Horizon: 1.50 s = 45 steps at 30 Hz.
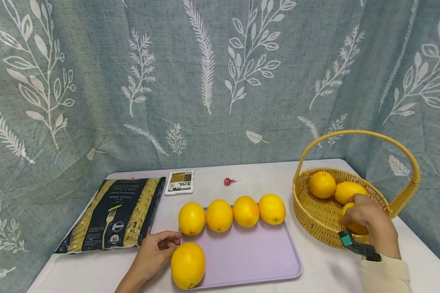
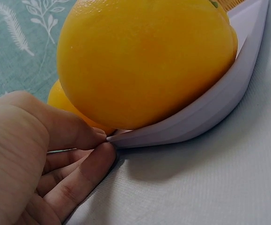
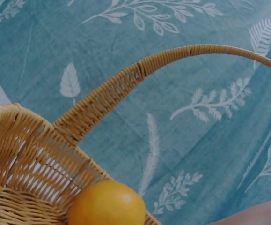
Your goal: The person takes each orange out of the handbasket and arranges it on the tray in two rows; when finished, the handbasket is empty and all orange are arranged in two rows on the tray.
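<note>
My left hand (image 1: 155,253) pinches the left rim of the lilac tray (image 1: 249,260) between thumb and fingers; the left wrist view shows the pinched rim (image 2: 126,139) close up. Right above those fingertips sits a large yellow-orange orange (image 1: 188,265), in the tray's front left corner. Along the tray's back edge stands a row of several more oranges (image 1: 219,215). Inside the wicker basket (image 1: 302,203) at the right, my right hand (image 1: 368,213) grips an orange (image 1: 358,229), its fingers curled over the top. Two other oranges (image 1: 322,185) lie behind it in the basket.
A bag of penne pasta (image 1: 111,215) lies left of the tray. Behind the tray are a small white packet (image 1: 180,182) and a red lollipop (image 1: 229,181). The basket's tall handle (image 1: 359,132) arches over its opening. A patterned curtain (image 1: 212,81) hangs behind the table.
</note>
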Each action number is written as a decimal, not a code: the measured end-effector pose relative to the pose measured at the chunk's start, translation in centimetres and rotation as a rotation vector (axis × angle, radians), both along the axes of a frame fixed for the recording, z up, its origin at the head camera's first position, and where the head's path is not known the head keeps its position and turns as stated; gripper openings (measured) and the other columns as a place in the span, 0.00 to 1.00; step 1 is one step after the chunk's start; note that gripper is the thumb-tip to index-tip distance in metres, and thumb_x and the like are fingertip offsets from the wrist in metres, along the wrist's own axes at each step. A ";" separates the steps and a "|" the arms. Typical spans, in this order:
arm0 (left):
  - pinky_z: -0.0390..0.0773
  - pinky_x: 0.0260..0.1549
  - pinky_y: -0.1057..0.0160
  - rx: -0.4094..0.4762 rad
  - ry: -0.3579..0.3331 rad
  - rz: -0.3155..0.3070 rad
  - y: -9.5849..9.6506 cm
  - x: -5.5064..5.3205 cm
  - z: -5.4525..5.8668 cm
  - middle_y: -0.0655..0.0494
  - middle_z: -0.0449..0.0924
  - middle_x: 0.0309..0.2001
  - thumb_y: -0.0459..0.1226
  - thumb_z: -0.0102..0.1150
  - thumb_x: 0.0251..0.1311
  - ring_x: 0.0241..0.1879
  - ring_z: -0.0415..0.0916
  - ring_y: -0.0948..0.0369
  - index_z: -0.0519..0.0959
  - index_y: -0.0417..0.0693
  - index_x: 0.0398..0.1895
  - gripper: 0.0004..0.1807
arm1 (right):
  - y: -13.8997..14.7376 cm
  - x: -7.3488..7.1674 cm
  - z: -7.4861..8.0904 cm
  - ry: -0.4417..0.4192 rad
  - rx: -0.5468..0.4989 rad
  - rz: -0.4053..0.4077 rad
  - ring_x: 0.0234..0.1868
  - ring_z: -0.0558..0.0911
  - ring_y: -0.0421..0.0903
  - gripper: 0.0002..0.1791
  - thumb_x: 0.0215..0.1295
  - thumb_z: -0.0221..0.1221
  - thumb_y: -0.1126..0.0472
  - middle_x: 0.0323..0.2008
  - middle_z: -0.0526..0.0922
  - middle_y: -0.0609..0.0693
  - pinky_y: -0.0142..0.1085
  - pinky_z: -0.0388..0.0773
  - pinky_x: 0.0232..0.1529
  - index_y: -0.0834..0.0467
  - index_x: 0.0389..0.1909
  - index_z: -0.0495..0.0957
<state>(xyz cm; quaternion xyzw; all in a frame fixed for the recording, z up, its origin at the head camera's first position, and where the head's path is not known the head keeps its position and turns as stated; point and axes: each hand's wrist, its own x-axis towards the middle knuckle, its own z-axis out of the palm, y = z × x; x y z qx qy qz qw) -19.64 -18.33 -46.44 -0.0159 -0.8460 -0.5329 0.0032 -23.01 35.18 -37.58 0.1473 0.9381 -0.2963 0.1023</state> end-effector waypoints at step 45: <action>0.80 0.38 0.67 -0.017 0.022 -0.010 0.0 0.0 -0.2 0.54 0.84 0.34 0.21 0.64 0.52 0.33 0.79 0.59 0.87 0.40 0.43 0.16 | -6.0 2.4 5.0 0.621 -0.180 0.160 0.47 0.75 0.60 0.40 0.56 0.71 0.62 0.59 0.74 0.67 0.40 0.75 0.38 0.58 0.71 0.69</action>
